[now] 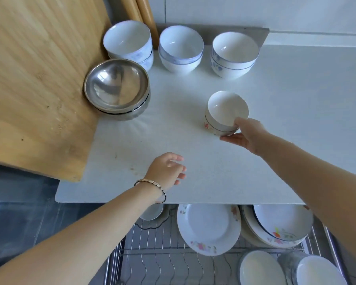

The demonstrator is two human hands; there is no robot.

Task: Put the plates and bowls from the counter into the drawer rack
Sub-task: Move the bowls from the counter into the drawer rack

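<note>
Head cam: the counter edge hides the back of the drawer rack, so its plates are partly cut off. Right hand is pinching the small floral bowl stack mid-counter, thumb underneath. Left hand hovers loosely open, holding nothing. Three bowl stacks sit at the back, steel bowls on the left.

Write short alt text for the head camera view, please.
The right hand grips a small stack of white bowls on a white counter; the left hand hovers empty, above an open drawer rack holding plates.
</note>
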